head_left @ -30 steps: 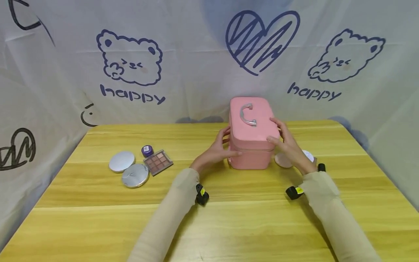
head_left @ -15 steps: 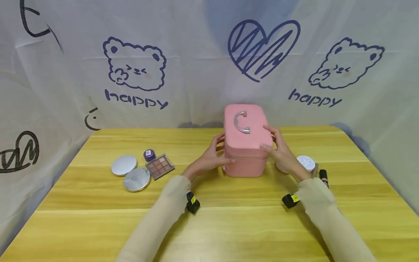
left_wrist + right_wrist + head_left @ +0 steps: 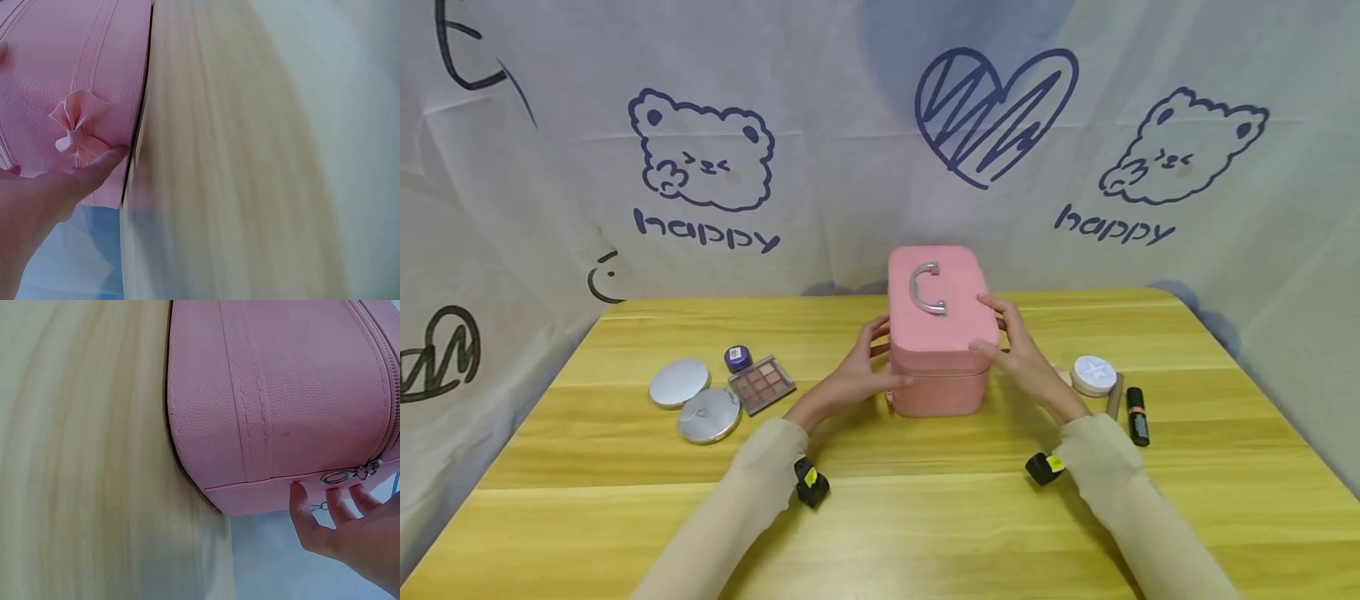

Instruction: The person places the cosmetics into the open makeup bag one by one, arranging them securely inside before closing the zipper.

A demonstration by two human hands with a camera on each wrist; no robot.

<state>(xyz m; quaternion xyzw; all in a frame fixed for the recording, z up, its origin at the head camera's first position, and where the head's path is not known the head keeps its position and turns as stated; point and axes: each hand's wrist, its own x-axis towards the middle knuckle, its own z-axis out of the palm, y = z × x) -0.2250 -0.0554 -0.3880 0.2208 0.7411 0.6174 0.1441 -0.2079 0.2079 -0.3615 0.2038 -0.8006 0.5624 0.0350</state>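
A pink vanity case point(image 3: 942, 333) with a silver handle point(image 3: 927, 288) on its lid stands upright near the table's back edge. My left hand point(image 3: 857, 373) grips its left side, thumb on the front. On the right side my right hand point(image 3: 1018, 350) holds it, thumb on the lid's front corner. In the left wrist view a pink bow point(image 3: 78, 125) decorates the case beside my fingers. The right wrist view has my fingers at the case's edge, near a zip pull point(image 3: 369, 470). Whether the base touches the table cannot be told.
Left of the case lie two silver compacts point(image 3: 679, 382), a purple jar point(image 3: 737, 358) and an eyeshadow palette point(image 3: 762, 385). To the right are a white round compact point(image 3: 1093, 375), a brownish stick point(image 3: 1115, 396) and a black tube point(image 3: 1138, 416). A printed cloth point(image 3: 842, 167) hangs behind.
Both hands have moved the pink vanity case to the left and slightly toward me. The white compact and black tube at right, partly hidden before, now show more fully.
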